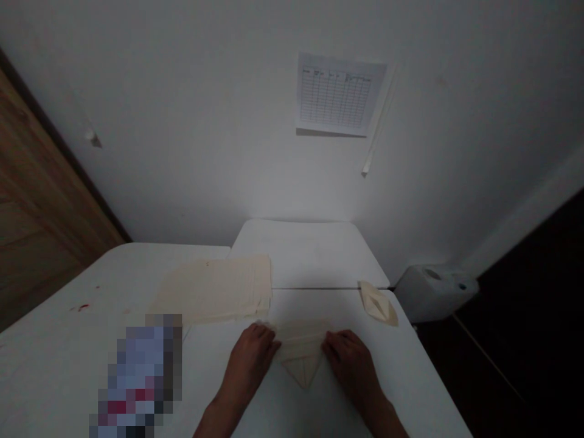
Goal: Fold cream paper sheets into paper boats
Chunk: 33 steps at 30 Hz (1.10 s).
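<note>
A thin, cream-coloured folded paper (303,348) lies on the white table in front of me. Its near end is folded to a point with a crease down the middle, and straight creases run across its upper part. My left hand (256,353) pinches its left edge with bent fingers. On the right edge, my right hand (350,359) has its fingers closed in the same way. The fingers cover both side corners. A second folded paper piece (378,303), with raised flaps, rests beyond my right hand near the table's right edge.
Left of centre, flat cream sheets (219,286) lie across the table joint. A pixelated object (137,377) sits on the left. White tables (314,252) meet the wall, where a printed chart (340,97) hangs. A white plastic container (433,292) stands beyond the right edge.
</note>
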Each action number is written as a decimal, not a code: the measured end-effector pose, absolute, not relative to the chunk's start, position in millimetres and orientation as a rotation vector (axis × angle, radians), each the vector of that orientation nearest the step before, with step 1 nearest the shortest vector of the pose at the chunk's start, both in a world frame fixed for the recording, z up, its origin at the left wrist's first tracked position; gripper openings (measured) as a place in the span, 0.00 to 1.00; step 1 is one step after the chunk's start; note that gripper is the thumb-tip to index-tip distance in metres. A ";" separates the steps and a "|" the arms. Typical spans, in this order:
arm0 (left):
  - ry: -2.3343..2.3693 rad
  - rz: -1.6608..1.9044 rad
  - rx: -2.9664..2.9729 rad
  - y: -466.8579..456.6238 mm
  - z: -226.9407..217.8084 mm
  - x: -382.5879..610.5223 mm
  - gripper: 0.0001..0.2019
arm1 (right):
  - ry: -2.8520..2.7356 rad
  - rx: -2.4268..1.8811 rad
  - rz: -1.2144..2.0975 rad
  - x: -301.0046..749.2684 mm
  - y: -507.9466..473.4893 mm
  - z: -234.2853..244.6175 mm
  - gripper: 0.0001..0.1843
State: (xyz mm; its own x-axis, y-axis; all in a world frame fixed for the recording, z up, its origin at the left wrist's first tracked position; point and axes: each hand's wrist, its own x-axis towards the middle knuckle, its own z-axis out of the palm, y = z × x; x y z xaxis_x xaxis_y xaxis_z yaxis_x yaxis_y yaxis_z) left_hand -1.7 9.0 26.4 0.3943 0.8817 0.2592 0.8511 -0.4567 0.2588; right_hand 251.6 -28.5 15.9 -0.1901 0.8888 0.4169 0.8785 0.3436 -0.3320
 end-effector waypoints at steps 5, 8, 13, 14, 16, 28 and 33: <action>1.391 0.659 2.470 31.8 29.7 -4.1 0.12 | -2.177 -1.631 0.120 253.3 -7.4 34.5 0.02; 1.330 0.674 2.444 39.9 24.5 -7.4 0.18 | -2.213 -1.562 0.223 259.7 5.4 38.4 0.16; 1.332 0.643 2.416 44.5 23.7 -8.4 0.19 | -2.300 -1.462 0.305 266.6 17.9 46.1 0.29; 1.334 0.635 2.415 44.6 25.2 -8.1 0.19 | -2.313 -1.453 0.308 266.5 19.2 48.3 0.30; 1.326 0.625 2.417 44.6 29.0 -7.4 0.16 | -2.338 -1.458 0.310 265.4 21.6 52.4 0.31; 1.136 0.732 2.433 36.7 32.7 -4.5 0.06 | -2.323 -1.514 0.470 264.6 24.4 54.8 0.07; 1.160 0.734 2.374 28.2 34.2 -2.9 0.06 | -2.270 -1.506 0.480 265.5 19.4 50.7 0.02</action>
State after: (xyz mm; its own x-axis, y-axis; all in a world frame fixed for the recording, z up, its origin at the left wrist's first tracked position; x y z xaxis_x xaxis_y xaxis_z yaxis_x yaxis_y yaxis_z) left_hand -2.9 28.2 34.2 0.5187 0.8076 0.2805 0.5997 -0.5775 0.5539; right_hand 265.5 19.4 50.7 -0.3579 0.9261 0.1189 0.7989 0.3697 -0.4745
